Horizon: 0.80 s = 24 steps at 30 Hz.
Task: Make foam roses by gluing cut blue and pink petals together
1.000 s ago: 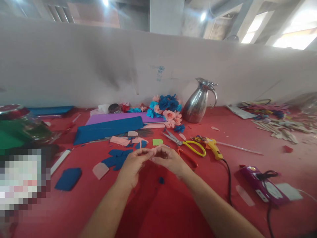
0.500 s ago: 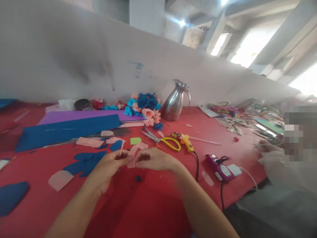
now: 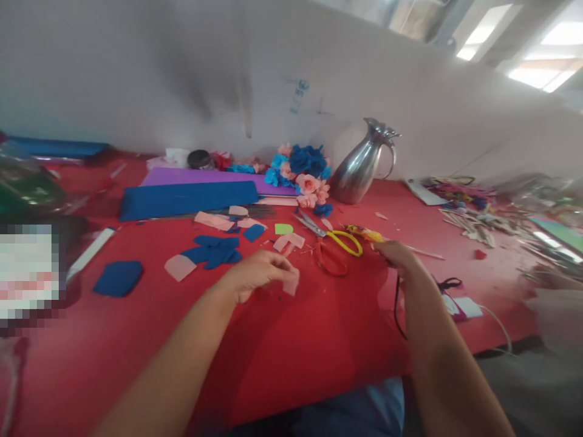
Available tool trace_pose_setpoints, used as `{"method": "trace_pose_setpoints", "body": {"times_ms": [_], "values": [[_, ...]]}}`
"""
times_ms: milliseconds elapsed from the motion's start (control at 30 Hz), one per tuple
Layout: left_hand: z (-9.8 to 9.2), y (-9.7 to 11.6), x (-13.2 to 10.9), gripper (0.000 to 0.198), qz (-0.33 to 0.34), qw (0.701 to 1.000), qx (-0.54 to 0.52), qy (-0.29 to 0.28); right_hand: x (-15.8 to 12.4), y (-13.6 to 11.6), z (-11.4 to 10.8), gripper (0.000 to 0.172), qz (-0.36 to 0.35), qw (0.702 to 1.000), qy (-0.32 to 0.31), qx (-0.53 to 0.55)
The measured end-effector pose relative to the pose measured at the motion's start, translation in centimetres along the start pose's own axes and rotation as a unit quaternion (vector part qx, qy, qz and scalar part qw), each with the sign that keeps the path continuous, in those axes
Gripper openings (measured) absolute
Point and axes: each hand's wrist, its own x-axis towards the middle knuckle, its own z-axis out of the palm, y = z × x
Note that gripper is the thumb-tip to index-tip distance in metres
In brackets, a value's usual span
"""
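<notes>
My left hand (image 3: 257,276) pinches a small pink paper petal (image 3: 291,283) between thumb and fingertips, just above the red table. At the yellow hot glue gun (image 3: 370,235), my right hand (image 3: 397,254) has its fingers closed around the handle, which they mostly cover. Between the hands lie open scissors (image 3: 350,243) with one yellow and one orange-red handle loop. Beyond the left hand are a folded pink strip (image 3: 295,240), a lime-green piece (image 3: 283,229) and several cut dark blue pieces (image 3: 212,250).
A bunch of blue and pink paper flowers (image 3: 307,161) lies beside a steel jug (image 3: 359,167) near the wall. Blue sheet (image 3: 189,200) and purple sheet (image 3: 182,177) lie at the back left. A black cord (image 3: 397,309) hangs below the glue gun, near a purple power strip (image 3: 455,308).
My right hand has left the pink paper and moved right to the glue gun, closing on its handle. The left hand keeps the petal. The view has swung left and downward.
</notes>
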Motion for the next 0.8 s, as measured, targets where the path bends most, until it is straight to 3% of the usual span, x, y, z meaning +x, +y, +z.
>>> {"method": "trace_pose_setpoints", "body": {"times_ms": [33,67,100,167,233,267,333,433,500,633,800], "values": [[0.2,-0.3,0.2,0.019,-0.012,0.998,0.017,-0.056,0.0,-0.2,0.0,0.018,0.002,1.000,-0.010,0.030],[0.2,-0.6,0.4,0.016,-0.021,0.997,0.032,-0.074,-0.1,-0.3,-0.1,0.017,0.003,0.998,-0.015,0.054],[0.1,-0.9,0.6,0.014,-0.022,0.998,0.042,-0.040,-0.2,-0.4,-0.3,0.015,0.001,0.996,-0.014,0.084],[-0.5,-1.2,1.0,0.011,0.018,0.992,0.052,0.115,-0.8,-0.6,-0.7,0.010,-0.008,0.983,-0.003,0.184],[-1.3,-1.1,1.1,0.013,0.054,0.969,0.049,0.238,-1.6,-0.9,-1.2,0.013,-0.023,0.941,-0.020,0.337],[-1.5,-1.0,1.0,0.015,0.063,0.964,0.043,0.253,-2.1,-1.2,-1.3,0.017,-0.031,0.912,-0.049,0.406],[-1.6,-0.6,0.7,0.015,0.071,0.972,0.026,0.223,-3.2,-2.0,-1.4,0.018,-0.050,0.865,-0.118,0.485],[-0.5,-0.3,0.4,0.008,0.056,0.990,0.007,0.126,-4.6,-3.3,-0.7,0.017,-0.084,0.835,-0.163,0.518],[0.3,-0.4,0.5,0.004,0.041,0.994,0.003,0.096,-5.6,-4.0,0.3,0.020,-0.096,0.836,-0.152,0.518],[0.9,-0.8,0.8,0.004,0.021,0.992,0.010,0.124,-8.0,-4.6,2.0,0.026,-0.129,0.858,-0.110,0.484],[0.2,-1.2,1.2,0.003,0.033,0.990,0.026,0.136,-11.4,-4.3,2.4,0.034,-0.146,0.867,-0.181,0.441]]}}
